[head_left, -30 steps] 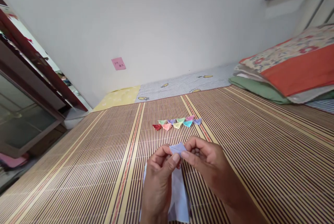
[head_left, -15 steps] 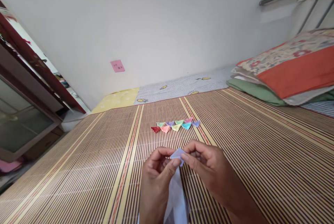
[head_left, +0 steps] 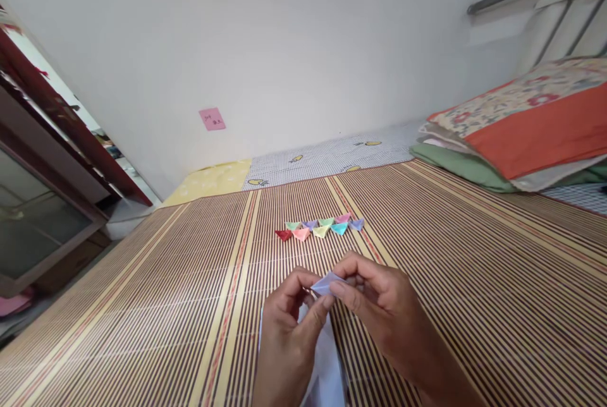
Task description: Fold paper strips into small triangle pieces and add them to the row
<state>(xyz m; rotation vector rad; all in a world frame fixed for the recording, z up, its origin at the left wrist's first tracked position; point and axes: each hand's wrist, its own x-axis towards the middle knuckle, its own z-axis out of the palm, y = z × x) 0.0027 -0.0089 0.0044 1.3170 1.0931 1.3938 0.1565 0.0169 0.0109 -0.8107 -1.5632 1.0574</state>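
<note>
Between my two hands is a small folded piece of pale lavender paper [head_left: 325,284]. My left hand [head_left: 291,325] pinches its left and lower edge between thumb and forefinger. On the right side, my right hand [head_left: 379,299] grips it with the thumb in front and the fingers behind, hiding part of it. Below the hands lies a whitish, flat, sheet-like thing [head_left: 327,356], partly covered by my left hand. Beyond my fingertips, several small folded paper triangles sit in two rows, among them a red one [head_left: 283,235], a yellow one [head_left: 321,231] and a turquoise one [head_left: 339,228].
A striped bamboo mat [head_left: 156,306] spreads under everything. Folded bedding [head_left: 545,122] is piled at the right. A white wall [head_left: 303,47] with a pink note [head_left: 212,119] stands behind, and a glass-fronted cabinet [head_left: 42,224] is at the left.
The lavender paper has tilted and looks flatter and narrower now; its lower tip no longer shows below my thumbs. Both hands keep their grip and have shifted only slightly.
</note>
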